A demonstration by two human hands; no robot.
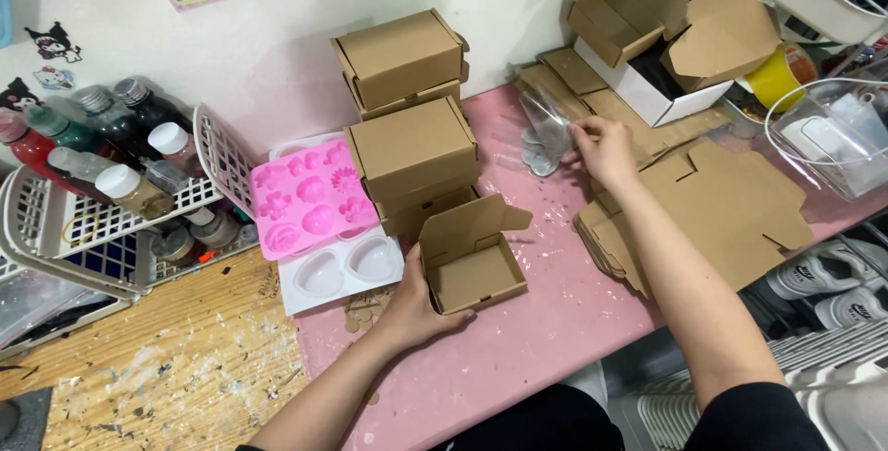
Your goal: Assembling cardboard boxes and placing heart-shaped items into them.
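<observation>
One open brown carton [474,264] is being gripped by the left hand [416,303] — clear plastic bags [544,127] are being pinched by the right hand [606,148], beside flat brown blanks [731,210].

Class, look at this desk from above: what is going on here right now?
A person is working at a pink table. Their left hand holds an open, empty cardboard box by its side. Their right hand reaches to a clear plastic bag lying near flat box blanks. Closed boxes are stacked behind, next to a pink silicone mould and a basket of bottles.
</observation>
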